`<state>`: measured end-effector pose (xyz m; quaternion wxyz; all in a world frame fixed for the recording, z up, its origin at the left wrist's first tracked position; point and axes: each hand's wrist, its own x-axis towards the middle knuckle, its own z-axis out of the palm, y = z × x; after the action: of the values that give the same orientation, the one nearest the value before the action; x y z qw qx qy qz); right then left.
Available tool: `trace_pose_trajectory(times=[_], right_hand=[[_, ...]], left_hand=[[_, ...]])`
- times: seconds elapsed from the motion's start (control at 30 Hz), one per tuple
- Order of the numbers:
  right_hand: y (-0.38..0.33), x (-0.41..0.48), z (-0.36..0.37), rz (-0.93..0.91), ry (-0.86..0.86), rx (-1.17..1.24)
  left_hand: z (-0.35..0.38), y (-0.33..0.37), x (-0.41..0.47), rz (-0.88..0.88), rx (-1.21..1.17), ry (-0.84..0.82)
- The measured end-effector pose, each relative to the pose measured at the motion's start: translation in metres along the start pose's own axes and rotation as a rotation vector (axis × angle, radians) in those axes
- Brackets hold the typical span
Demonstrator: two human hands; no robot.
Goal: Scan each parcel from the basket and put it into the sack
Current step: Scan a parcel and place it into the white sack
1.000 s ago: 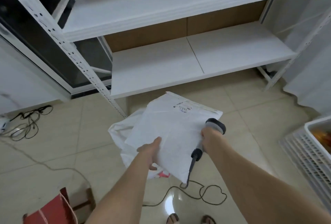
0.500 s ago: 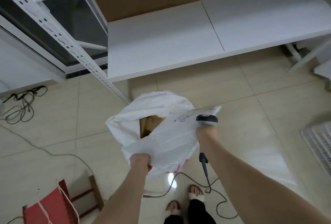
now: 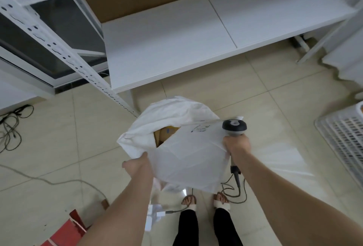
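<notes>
Two feet (image 3: 189, 202) stand nearest, below both grips, with a dark cable (image 3: 233, 188) looped on the floor tiles beside them. Above them the left hand (image 3: 137, 164) holds the near left edge of a flat white parcel (image 3: 192, 159), thumb on top and fingers hidden beneath, so I cannot tell whether it also has the rim of the sack (image 3: 167, 116). The right hand (image 3: 236, 143) is curled tight round the handle of the scanner (image 3: 234, 126). The parcel's right edge runs up against that fist, but whether the fingers pinch it too is hidden. Keeping the scanner in hand probably saves setting it down between parcels.

Just beyond the left grip the sack gapes, with a brown parcel (image 3: 167, 132) already inside. The white one slopes label end first towards that gap, so by my reading it is scanned and about to be let go. Well to the right of the right grip sits the basket (image 3: 341, 133), and farthest off is the low white shelf (image 3: 176, 39).

A second ago the parcel lay flatter, label up under the scanner's head. Since half a second ago it has come to hide more of the mouth and of the brown parcel, and more of the basket shows
</notes>
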<state>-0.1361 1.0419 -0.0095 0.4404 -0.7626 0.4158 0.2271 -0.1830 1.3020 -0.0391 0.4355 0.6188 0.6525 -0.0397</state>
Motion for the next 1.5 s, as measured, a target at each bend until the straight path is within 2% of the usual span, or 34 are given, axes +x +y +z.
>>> trace_pose_trajectory(times=[0.07,0.13,0.23,0.3,0.37,0.43,0.5,0.57,0.67,0.7,0.73,0.83,0.93,1.03,1.1,1.17,1.27,1.33,1.43,1.5], right_hand=[[0.001,-0.005,0.004,0.031,-0.003,-0.023],[0.004,-0.011,0.009,0.055,-0.017,-0.017],[0.011,-0.013,0.018,0.054,-0.057,-0.021],[0.018,-0.014,0.025,0.062,-0.080,-0.012],[0.025,-0.014,0.032,0.080,-0.121,-0.016],[0.031,-0.015,0.038,0.097,-0.171,-0.032],[0.036,-0.013,0.046,0.076,-0.198,-0.016],[0.039,-0.004,0.055,0.036,-0.202,0.035],[0.040,0.017,0.069,0.026,-0.169,0.101],[0.041,0.026,0.074,0.043,-0.156,0.105],[0.045,0.034,0.080,0.075,-0.151,0.106],[0.058,0.059,0.096,0.151,-0.141,0.090],[0.063,0.082,0.114,0.149,-0.125,0.117],[0.053,0.106,0.134,0.153,-0.097,0.196],[0.039,0.123,0.143,0.103,-0.066,0.224],[0.025,0.141,0.149,0.051,-0.035,0.258],[0.026,0.159,0.150,0.042,0.007,0.256],[0.047,0.167,0.149,0.123,0.047,0.254],[0.077,0.159,0.144,0.259,0.006,0.293],[0.083,0.148,0.145,0.339,-0.097,0.430]], left_hand=[[-0.015,0.016,0.011,0.177,0.258,-0.036],[-0.027,0.027,0.021,0.250,0.677,-0.165],[-0.036,0.027,0.029,0.271,1.198,-0.313],[-0.039,0.025,0.021,0.244,1.398,-0.426],[-0.039,0.021,0.016,0.140,1.522,-0.589],[-0.037,0.014,0.014,0.037,1.557,-0.665],[-0.030,0.000,0.022,0.064,1.491,-0.654],[-0.019,-0.011,0.031,0.172,1.323,-0.556],[-0.005,-0.016,0.053,0.390,1.080,-0.295],[-0.003,-0.016,0.060,0.407,1.040,-0.242],[0.000,-0.017,0.066,0.389,1.021,-0.229],[0.014,-0.023,0.084,0.236,0.952,-0.329],[0.034,-0.025,0.103,0.081,0.729,-0.418],[0.057,-0.026,0.125,0.016,0.536,-0.484],[0.072,-0.025,0.140,0.054,0.434,-0.440],[0.088,-0.022,0.158,0.088,0.266,-0.323],[0.108,-0.020,0.179,0.096,0.094,-0.227],[0.117,-0.025,0.182,0.181,0.212,-0.181],[0.124,-0.033,0.166,0.470,0.821,-0.071],[0.130,-0.036,0.143,0.778,1.176,-0.098]])
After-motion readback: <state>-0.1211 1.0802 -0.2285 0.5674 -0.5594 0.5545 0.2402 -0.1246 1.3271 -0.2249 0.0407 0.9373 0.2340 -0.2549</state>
